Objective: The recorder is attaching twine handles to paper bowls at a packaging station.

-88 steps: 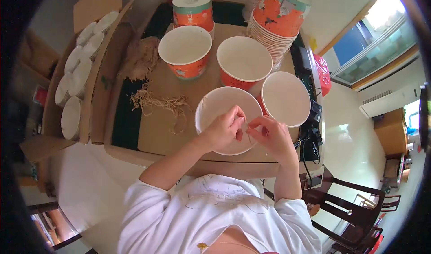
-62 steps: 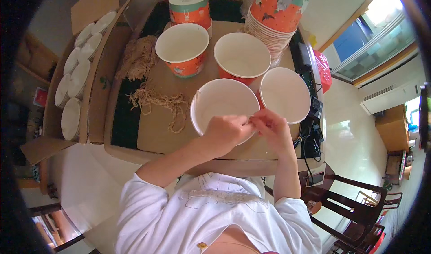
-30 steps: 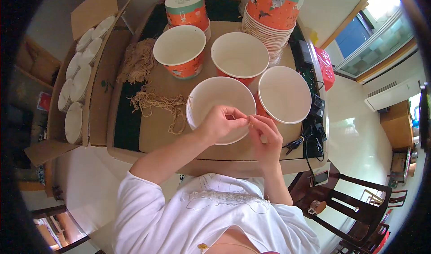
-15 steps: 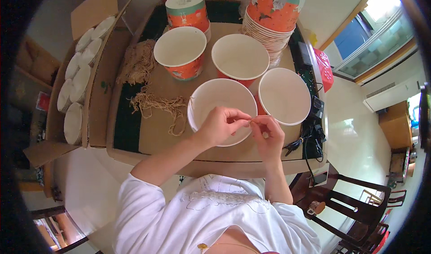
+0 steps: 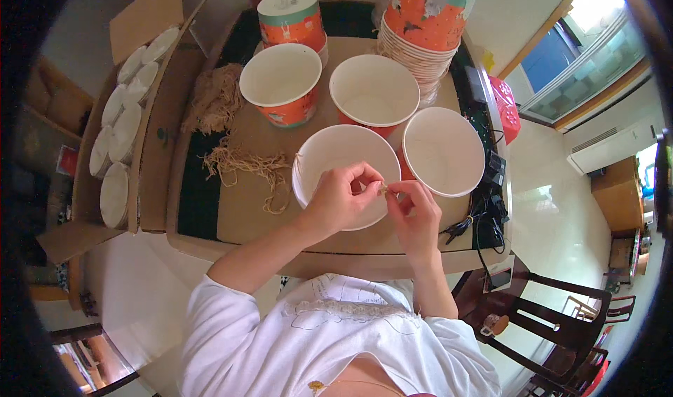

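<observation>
Over the near paper bucket [image 5: 319, 148], white inside, my left hand [image 5: 338, 199] and my right hand [image 5: 415, 218] meet fingertip to fingertip. Both are closed in a pinch on a short bit of tan twine [image 5: 383, 189], mostly hidden by the fingers. A thin strand of twine also shows at that bucket's left rim. Left of it lies a loose tangle of tan twine [image 5: 245, 162], with a thicker twine bundle [image 5: 216, 95] behind. Close around stand three more open buckets: an orange one [image 5: 286, 109] at back left, a middle one [image 5: 375, 92], and a right one [image 5: 445, 151].
Upside-down bucket stacks [image 5: 420, 22] rise at the table's back, a shorter one [image 5: 291, 25] to the left. A cardboard box [image 5: 155, 137] of white round-ended stacks stands at the left. Black cables [image 5: 480, 214] lie at the right edge. A dark wooden chair [image 5: 540, 313] is lower right.
My joined fingertips have shifted slightly left over the near bucket, still pinching. The buckets and twine pile stay in place.
</observation>
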Tool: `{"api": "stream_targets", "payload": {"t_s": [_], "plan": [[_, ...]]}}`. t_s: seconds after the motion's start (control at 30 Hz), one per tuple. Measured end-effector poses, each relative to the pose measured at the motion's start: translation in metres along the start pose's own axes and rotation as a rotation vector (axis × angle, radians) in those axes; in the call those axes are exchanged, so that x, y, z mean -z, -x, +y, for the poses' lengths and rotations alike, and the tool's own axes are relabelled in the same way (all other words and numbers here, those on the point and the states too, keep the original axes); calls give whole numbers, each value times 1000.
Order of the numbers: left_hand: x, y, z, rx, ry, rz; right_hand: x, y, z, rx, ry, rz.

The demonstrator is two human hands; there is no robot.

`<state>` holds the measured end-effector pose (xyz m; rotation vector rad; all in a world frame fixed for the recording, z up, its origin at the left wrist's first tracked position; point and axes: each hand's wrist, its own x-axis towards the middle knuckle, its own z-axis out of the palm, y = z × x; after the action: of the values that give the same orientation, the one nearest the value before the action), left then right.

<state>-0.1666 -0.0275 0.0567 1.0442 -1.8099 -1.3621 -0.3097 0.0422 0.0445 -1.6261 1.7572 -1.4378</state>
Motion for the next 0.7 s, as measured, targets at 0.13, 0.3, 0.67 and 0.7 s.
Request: {"api": "stream_targets", "payload": {"t_s": [0.13,0.3,0.67,0.7], "plan": [[-1,-1,-1,-5,54,-4,1,-2,1,1,14,-45],[1,0,4,-19,26,4,2,0,2,-16,30,-112],[-2,-3,-3,-26,74,13,-1,6,5,-101,-9,-63],[-2,-3,-4,-27,75,15,-1,6,7,-100,-8,-65]]}}
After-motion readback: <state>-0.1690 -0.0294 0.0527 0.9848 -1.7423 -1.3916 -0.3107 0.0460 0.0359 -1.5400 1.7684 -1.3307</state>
